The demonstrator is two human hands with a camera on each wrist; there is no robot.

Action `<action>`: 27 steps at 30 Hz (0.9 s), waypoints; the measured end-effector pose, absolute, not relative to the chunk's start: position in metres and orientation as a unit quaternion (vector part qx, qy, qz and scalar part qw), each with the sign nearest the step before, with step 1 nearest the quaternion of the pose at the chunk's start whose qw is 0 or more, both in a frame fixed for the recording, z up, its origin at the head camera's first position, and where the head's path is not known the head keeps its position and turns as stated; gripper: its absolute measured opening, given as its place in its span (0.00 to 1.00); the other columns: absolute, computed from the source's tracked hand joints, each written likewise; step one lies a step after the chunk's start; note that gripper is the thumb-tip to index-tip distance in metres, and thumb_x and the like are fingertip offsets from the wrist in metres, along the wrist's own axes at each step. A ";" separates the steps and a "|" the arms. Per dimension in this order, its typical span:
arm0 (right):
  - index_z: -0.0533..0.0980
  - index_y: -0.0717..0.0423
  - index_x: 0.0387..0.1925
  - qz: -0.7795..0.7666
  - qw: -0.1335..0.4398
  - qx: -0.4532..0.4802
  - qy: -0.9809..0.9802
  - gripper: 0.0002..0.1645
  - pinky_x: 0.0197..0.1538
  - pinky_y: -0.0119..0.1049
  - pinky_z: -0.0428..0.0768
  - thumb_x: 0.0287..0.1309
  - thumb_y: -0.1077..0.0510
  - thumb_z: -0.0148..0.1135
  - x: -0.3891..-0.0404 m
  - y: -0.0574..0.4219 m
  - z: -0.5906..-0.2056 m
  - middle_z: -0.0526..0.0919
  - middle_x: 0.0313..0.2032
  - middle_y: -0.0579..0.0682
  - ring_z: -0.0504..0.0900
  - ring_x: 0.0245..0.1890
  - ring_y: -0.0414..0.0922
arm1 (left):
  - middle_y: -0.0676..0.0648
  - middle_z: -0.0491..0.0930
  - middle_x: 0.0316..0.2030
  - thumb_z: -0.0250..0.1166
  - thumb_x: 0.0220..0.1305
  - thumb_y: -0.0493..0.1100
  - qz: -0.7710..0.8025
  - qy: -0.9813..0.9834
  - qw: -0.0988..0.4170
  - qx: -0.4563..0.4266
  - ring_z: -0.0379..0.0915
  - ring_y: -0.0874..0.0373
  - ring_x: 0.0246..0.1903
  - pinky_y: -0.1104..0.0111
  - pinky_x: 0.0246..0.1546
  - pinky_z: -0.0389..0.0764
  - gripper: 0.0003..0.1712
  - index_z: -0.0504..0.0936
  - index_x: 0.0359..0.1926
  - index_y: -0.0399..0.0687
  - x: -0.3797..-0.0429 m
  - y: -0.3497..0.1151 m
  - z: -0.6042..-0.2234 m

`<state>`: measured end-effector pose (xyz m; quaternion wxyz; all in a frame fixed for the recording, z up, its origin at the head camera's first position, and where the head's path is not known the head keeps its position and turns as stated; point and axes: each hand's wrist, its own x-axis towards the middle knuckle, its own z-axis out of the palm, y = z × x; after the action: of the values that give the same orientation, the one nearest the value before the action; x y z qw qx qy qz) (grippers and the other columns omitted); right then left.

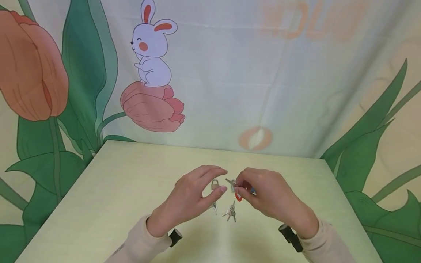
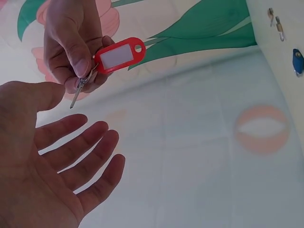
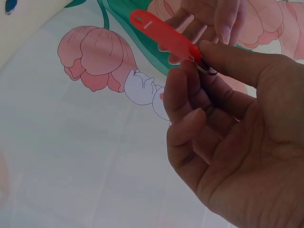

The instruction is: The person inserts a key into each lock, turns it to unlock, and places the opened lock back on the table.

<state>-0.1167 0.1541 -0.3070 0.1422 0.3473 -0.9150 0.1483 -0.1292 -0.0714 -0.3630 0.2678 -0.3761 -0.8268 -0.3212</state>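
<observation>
My right hand point(image 1: 266, 190) pinches a key point(image 2: 75, 96) by its ring end, between thumb and fingers. A red key tag point(image 2: 122, 55) hangs from the same split ring point(image 3: 207, 70), its white label facing the left wrist camera. My left hand point(image 1: 194, 193) is held just to the left, fingers spread and relaxed, palm towards the key, with nothing in it. Beyond the left thumb a small brass padlock point(image 1: 215, 185) is on the table. A blue padlock point(image 2: 298, 61) is mostly covered by my right hand in the head view.
A bunch of several keys point(image 1: 231, 212) lies on the pale table point(image 1: 131, 175) nearer me. More small metal pieces point(image 1: 215, 208) show partly under my left hand. A printed cloth point(image 1: 213, 91) with a rabbit and tulips hangs behind the table's far edge.
</observation>
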 end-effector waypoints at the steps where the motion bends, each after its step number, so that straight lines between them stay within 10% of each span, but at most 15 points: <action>1: 0.79 0.45 0.31 0.146 0.142 0.349 -0.915 0.06 0.31 0.25 0.75 0.56 0.55 0.71 -0.117 0.154 -0.308 0.82 0.28 0.33 0.79 0.28 0.29 | 0.55 0.81 0.50 0.59 0.70 0.52 -0.321 -0.826 0.269 -0.377 0.79 0.62 0.51 0.69 0.45 0.82 0.17 0.80 0.54 0.52 -0.129 -0.071 -0.363; 10: 0.79 0.44 0.32 0.146 0.133 0.363 -0.910 0.06 0.32 0.24 0.75 0.56 0.55 0.71 -0.115 0.151 -0.312 0.81 0.30 0.32 0.78 0.29 0.28 | 0.60 0.79 0.32 0.59 0.71 0.44 -0.343 -0.803 0.265 -0.409 0.71 0.71 0.28 0.84 0.27 0.69 0.06 0.81 0.37 0.54 -0.130 -0.068 -0.367; 27: 0.79 0.42 0.38 0.191 0.151 0.352 -0.904 0.07 0.34 0.25 0.75 0.59 0.50 0.68 -0.117 0.153 -0.324 0.81 0.35 0.32 0.78 0.34 0.32 | 0.58 0.78 0.29 0.59 0.71 0.40 -0.367 -0.785 0.277 -0.414 0.69 0.70 0.25 0.84 0.25 0.68 0.07 0.81 0.35 0.52 -0.131 -0.068 -0.365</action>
<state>-0.1169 0.1527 -0.3237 0.1511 0.3519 -0.9037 0.1914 -0.1306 -0.0682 -0.3648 0.2771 -0.4140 -0.7855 -0.3671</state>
